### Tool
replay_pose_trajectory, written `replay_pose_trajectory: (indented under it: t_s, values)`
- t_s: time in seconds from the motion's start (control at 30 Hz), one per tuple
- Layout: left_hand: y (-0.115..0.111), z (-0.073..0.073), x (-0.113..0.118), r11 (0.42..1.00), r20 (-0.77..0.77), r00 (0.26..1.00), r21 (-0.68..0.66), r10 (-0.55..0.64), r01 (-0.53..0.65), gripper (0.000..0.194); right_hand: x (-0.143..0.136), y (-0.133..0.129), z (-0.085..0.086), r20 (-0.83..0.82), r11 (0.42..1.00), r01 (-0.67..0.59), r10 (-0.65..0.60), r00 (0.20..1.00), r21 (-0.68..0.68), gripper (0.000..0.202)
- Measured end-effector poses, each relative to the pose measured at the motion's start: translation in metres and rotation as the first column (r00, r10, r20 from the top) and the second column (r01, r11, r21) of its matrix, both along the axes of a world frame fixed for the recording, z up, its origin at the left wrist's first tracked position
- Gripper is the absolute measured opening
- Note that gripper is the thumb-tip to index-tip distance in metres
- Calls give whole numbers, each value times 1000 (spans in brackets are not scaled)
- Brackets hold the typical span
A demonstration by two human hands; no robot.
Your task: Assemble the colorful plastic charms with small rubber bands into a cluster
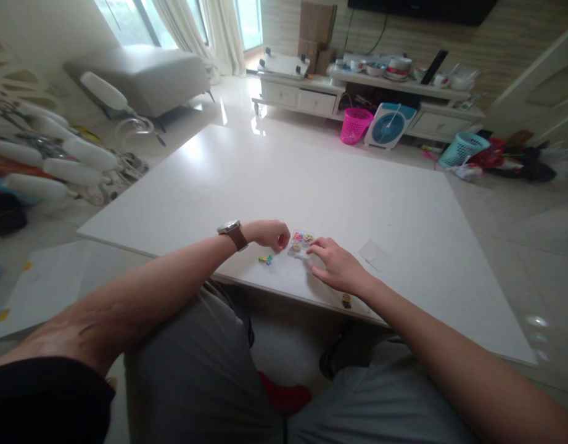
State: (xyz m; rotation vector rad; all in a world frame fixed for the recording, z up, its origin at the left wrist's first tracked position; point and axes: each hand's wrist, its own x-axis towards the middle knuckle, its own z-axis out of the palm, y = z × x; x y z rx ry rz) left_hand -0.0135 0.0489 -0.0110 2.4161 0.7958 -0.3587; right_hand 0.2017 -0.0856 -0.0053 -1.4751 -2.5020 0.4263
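Note:
A small clear compartment box (305,253) stands near the table's front edge, with pink, yellow and tan pieces in its sections. My left hand (271,235), with a watch on the wrist, is closed just left of the box. Its fingertips are pinched, and a tiny orange spot shows by them, too small to name. My right hand (334,265) is open at the box's right side, thumb and fingers apart, fingertips at its edge. A small green, yellow and blue piece (265,259) lies below my left hand. Below my right hand is a little yellow and dark figure (346,301).
A flat clear plastic sheet or lid (375,254) lies on the white table (311,179), right of my right hand. White-padded chairs or stools (80,154) stand to the left. Beyond the table are a pink basket (355,126), a blue fan (388,126) and a teal basket (464,150).

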Motion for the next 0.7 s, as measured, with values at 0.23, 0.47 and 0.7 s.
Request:
replay_pose_trajectory:
  t_s: [0.23,0.47,0.7]
  values:
    - [1,4,-1,1000,87,996,9,-24,23,13,0,0,0,5,1000,2,-2,1000,-7,24]
    - [0,12,1,998,259,965,53,-31,18,14,0,1,3,43,999,33,-33,999,-4,26]
    - [-13,10,19,992,373,922,108,-101,65,16,-1,3,5,89,997,72,-72,993,5,26]
